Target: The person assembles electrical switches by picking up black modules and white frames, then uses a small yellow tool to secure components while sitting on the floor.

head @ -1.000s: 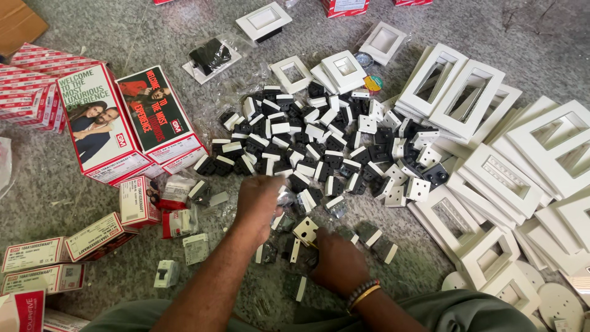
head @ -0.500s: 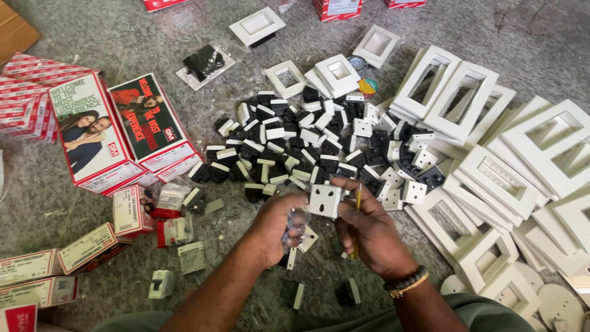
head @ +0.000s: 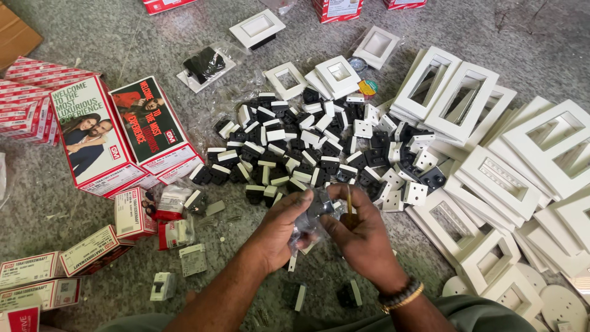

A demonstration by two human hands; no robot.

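Left hand: the left hand (head: 279, 230) is curled, thumb and fingers pinched on a small dark switch module (head: 319, 203); a crumpled clear plastic wrapper (head: 304, 237) hangs under it
Right hand: the right hand (head: 362, 233) is closed around the same module from the other side; a thin yellowish stick (head: 348, 200) stands up between its fingers; a beaded bracelet (head: 399, 295) circles the wrist
Module: mostly black, partly covered by both hands; it sits just below the pile, above the grey floor (head: 92, 37)
Pile: a heap of black-and-white switch modules (head: 319, 147) lies loose on the floor, just beyond the hands; some show white faces, some black backs
Frames: white rectangular plate frames (head: 491, 160) are stacked right of the pile, overlapping; round white discs (head: 559, 304) lie at their lower edge
Open boxes: two red-edged cartons (head: 117, 135) lie left of the pile, lids showing printed people; what is inside cannot be told
Small packages: red-and-white small cartons (head: 92, 249) lie left of the hands; more red boxes (head: 27, 104) are stacked beyond the cartons
Bag: a clear bag with a black part on white card (head: 203, 64) lies above the pile
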